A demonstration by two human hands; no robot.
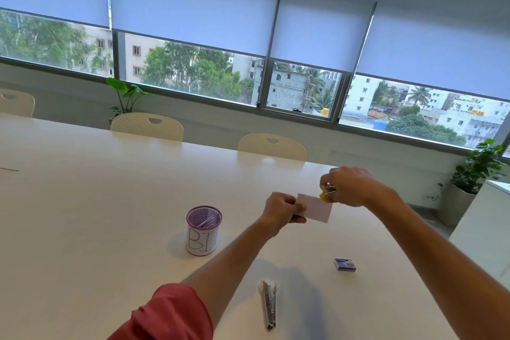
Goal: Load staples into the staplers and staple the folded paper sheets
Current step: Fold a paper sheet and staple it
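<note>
A folded white paper sheet [317,208] is held above the table, pinched at its left end by my left hand [281,208]. My right hand [356,186] grips a small yellow stapler [327,191], whose metal jaws sit over the sheet's upper right corner. A second stapler [269,305], bare metal and lying swung open, rests on the table near me. To its right lies a small blue staple box [345,265].
A purple mesh cup [203,230] with a paper label and several thin items inside stands left of my hands on the white table [96,201]. Cream chairs [271,146] line the far edge. A potted plant [474,174] and white cabinet stand at right.
</note>
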